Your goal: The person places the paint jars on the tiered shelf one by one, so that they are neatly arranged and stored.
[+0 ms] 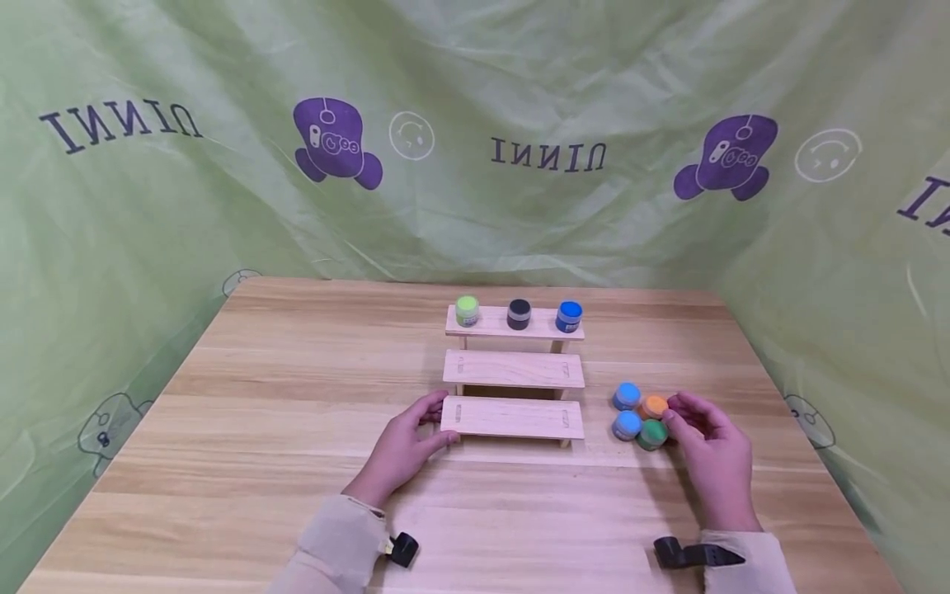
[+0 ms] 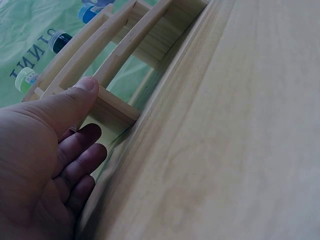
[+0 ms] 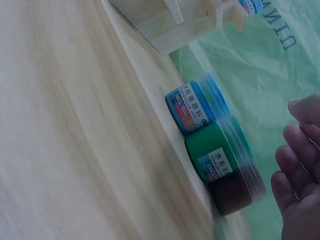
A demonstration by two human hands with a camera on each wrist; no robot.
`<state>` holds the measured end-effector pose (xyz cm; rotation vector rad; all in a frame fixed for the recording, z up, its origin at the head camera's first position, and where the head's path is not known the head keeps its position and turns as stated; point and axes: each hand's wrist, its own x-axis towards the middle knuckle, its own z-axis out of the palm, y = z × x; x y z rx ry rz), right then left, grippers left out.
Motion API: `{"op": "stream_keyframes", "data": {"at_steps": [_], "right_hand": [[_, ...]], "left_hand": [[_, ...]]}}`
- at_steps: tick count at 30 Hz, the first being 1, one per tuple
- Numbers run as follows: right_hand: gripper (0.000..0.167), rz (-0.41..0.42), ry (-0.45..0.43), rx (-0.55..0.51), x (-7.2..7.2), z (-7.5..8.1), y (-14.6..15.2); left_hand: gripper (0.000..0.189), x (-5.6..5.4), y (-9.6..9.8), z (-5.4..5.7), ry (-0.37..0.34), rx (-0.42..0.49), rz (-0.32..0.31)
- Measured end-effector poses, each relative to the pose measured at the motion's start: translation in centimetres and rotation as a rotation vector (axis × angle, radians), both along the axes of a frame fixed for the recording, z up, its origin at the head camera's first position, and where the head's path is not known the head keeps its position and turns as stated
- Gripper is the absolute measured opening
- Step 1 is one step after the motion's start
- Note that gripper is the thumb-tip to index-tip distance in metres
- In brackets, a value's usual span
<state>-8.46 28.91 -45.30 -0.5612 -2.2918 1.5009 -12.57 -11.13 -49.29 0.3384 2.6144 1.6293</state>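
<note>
Gripping wooden shelf (image 1: 512, 418) — left hand (image 1: 404, 445), right hand (image 1: 716, 458) loosely curled, beside paint jars (image 1: 651, 407)

Pale three-step rack (image 1: 514, 417) is standing in the left hand (image 1: 404, 445); two blue jars (image 1: 627, 426), orange jar (image 1: 653, 407) and green jar (image 1: 653, 435) are clustering upright beside the right hand (image 1: 716, 454).
</note>
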Motion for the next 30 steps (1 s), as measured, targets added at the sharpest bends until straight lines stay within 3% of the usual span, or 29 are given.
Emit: {"op": "stream_keyframes", "data": {"at_steps": [10,21,30], "right_hand": [[0.047,0.037,-0.036,0.053,0.0,-0.5,1.0],[0.051,0.164,-0.09,0.226,0.3,-0.7,2.8],[0.052,0.169,-0.097,0.248,0.4,-0.7,3.7]], "left_hand": [[0.069,0.0,-0.1,-0.1,0.01,-0.023,0.001],[0.07,0.1,0.0,0.2,-0.006,-0.055,0.003],[0.068,0.0,0.0,0.2,0.002,-0.04,0.001]]}}
